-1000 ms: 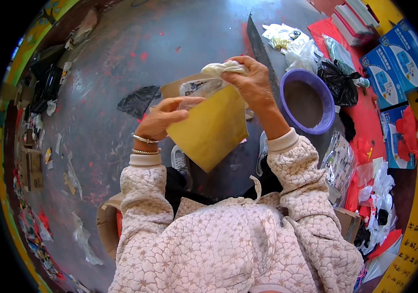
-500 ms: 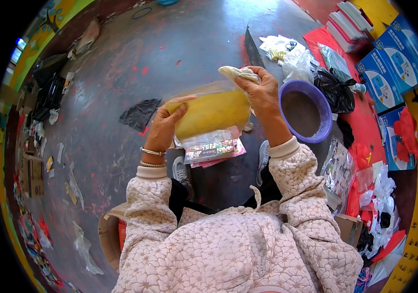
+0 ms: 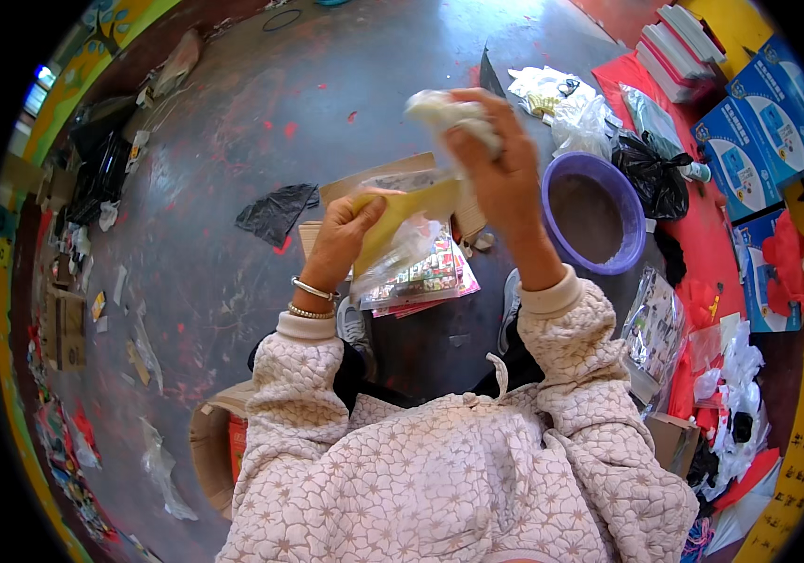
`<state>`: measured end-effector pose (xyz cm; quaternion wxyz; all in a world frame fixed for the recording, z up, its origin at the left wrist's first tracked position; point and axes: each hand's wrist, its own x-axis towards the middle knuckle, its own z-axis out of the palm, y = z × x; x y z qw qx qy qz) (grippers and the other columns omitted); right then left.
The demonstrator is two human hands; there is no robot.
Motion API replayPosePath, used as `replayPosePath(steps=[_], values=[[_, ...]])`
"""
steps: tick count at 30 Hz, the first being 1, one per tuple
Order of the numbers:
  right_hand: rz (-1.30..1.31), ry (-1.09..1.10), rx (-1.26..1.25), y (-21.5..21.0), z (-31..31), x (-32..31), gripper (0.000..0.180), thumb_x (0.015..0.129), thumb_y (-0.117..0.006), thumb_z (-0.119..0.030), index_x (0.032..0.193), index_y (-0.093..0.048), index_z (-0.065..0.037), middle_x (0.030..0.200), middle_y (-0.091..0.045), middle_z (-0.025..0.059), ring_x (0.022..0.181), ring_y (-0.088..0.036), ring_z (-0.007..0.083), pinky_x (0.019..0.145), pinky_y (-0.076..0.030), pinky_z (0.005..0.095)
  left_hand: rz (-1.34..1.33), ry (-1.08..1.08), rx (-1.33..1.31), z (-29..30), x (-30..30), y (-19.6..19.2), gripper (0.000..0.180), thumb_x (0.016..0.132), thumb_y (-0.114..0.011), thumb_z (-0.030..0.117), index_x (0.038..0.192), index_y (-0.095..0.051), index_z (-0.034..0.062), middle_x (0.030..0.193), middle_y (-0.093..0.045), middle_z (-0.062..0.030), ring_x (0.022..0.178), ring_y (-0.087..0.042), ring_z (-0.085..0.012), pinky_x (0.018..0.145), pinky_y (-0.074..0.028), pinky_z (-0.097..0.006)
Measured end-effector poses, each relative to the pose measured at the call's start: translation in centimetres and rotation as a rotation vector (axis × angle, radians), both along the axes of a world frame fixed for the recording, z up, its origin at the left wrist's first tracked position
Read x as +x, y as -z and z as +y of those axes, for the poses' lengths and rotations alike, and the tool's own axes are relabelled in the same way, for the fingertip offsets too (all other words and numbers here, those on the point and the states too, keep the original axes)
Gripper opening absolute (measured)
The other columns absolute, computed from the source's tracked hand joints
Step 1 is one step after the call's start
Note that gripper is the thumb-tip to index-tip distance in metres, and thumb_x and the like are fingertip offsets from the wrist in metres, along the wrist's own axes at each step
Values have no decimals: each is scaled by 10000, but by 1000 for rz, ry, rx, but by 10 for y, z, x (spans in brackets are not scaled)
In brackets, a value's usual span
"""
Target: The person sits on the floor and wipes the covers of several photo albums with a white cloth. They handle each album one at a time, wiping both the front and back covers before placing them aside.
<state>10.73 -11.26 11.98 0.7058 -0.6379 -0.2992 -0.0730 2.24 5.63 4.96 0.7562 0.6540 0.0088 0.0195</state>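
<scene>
My left hand (image 3: 346, 235) grips one end of a yellow sheet in a clear plastic sleeve (image 3: 400, 220), held nearly edge-on in front of me. My right hand (image 3: 500, 169) pinches the sheet's other end and also clutches a crumpled white rag (image 3: 443, 109) above it. Under the hands, a stack of colourful printed sheets in plastic (image 3: 422, 278) lies on a piece of brown cardboard (image 3: 367, 182) on the grey floor.
A purple basin (image 3: 595, 214) stands right of my right hand, with black and clear plastic bags behind it. Blue boxes (image 3: 760, 131) and stacked books (image 3: 679, 38) lie on a red mat at the right. A black bag scrap (image 3: 274, 210) lies left.
The yellow sheet has tilted from face-on to nearly edge-on. My right hand with the rag has risen, and the printed stack below has come into sight.
</scene>
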Motion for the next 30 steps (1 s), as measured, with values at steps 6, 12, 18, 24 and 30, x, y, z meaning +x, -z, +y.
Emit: replayPosePath(steps=[6, 12, 18, 24, 30], values=[[-223, -296, -472, 34, 18, -7, 331, 737, -617, -145, 1041, -538, -39, 932, -575, 158, 847, -569, 290, 772, -437, 352, 37, -117, 78, -1, -4, 26, 227, 873, -502, 105, 1077, -543, 16, 1008, -574, -21, 951, -509, -102, 837, -402, -242], [-343, -206, -536, 44, 20, -2, 360, 693, -649, -124, 1027, -547, -38, 941, -586, 141, 846, -569, 315, 760, -443, 351, 37, -203, -17, 1, -8, 27, 209, 869, -490, 73, 1060, -548, 13, 988, -579, -36, 916, -532, -111, 803, -418, -241], [-230, 157, -780, 56, -61, 63, 296, 685, -639, -112, 965, -583, -29, 850, -609, 159, 803, -594, 292, 722, -461, 345, -74, -268, -190, 19, -16, 3, 233, 883, -503, 167, 1009, -577, -14, 908, -612, -60, 824, -571, -117, 720, -460, -229], [347, 404, -93, 51, -98, 92, 176, 779, -566, -121, 897, -595, 6, 755, -603, 79, 659, -585, 159, 586, -468, 278, -91, -227, -335, 28, -15, -3, 288, 914, -427, 176, 1126, -508, 0, 1032, -583, -97, 926, -567, -163, 799, -457, -262], [-45, 410, -176, 42, -58, 47, 182, 842, -533, -184, 889, -584, -16, 759, -584, 61, 666, -556, 141, 579, -437, 274, -94, -16, -615, 4, -6, -11, 409, 945, -306, 222, 1325, -283, 73, 1194, -486, -122, 1098, -478, -218, 920, -398, -333]])
